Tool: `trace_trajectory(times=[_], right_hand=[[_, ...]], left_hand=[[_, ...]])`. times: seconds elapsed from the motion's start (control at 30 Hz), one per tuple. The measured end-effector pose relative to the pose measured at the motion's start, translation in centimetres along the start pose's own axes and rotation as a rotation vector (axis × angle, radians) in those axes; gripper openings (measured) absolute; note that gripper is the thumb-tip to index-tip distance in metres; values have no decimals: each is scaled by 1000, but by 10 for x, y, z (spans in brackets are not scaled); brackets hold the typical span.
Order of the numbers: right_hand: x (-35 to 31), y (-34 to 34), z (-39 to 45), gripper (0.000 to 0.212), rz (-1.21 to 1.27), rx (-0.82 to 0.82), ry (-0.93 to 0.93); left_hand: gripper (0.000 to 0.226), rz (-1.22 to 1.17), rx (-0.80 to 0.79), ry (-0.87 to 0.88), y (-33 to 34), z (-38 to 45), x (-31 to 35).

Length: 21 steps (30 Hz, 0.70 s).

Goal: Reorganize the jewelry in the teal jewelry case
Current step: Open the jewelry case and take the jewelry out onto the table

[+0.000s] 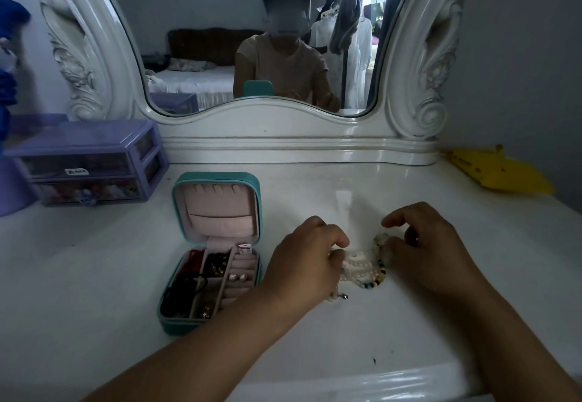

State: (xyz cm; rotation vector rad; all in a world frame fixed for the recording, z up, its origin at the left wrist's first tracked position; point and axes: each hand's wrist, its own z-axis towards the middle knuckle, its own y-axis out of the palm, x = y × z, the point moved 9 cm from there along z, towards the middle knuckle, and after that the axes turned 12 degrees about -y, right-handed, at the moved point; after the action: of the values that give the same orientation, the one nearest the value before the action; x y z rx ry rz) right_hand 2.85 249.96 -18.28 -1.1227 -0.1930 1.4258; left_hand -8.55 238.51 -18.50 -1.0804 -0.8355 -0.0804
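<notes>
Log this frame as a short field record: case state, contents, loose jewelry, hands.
case: square teal jewelry case, lid open, upright
contents: two pearl studs in pink ring rolls; dark tangled pieces in left compartments
loose jewelry: white pearl strands with multicoloured bead bracelet on glossy white vanity top
left hand: pinching the strands
right hand: touching the pile

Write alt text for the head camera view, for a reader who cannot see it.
Two bare hands, the left hand and the right hand, work at a small pile of pearl and bead jewelry on a white vanity top. An open teal jewelry case, its compartments part-filled, sits left of them, below a mirror.
</notes>
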Motion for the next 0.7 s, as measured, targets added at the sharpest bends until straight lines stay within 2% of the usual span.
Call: trace_trajectory(times=[0.13, 0.2, 0.3, 0.37, 0.43, 0.5, 0.63, 0.7], right_hand=[[-8, 6, 1, 18, 81, -39, -40], [-14, 18, 1, 13, 89, -128, -72], [-17, 42, -3, 26, 9, -322, -114], [-18, 47, -5, 20, -1, -381, -131], [-19, 44, -4, 10, 20, -396, -129], [-18, 40, -4, 10, 37, -416, -113], [-7, 31, -3, 36, 107, -309, -24], [-2, 31, -3, 43, 121, -239, -13]], left_hand=[[28, 46, -1, -16, -8, -3, -10], [35, 116, -60, -3, -4, -6, -12], [48, 268, -182, 35, 7, -11, -14], [51, 386, -208, 40, 10, -12, -17], [54, 465, -194, 33, 9, -10, -20], [53, 487, -174, 8, 7, -7, -25], [37, 471, -93, -20, 2, -3, -28], [36, 440, -78, -29, 2, -3, -28]])
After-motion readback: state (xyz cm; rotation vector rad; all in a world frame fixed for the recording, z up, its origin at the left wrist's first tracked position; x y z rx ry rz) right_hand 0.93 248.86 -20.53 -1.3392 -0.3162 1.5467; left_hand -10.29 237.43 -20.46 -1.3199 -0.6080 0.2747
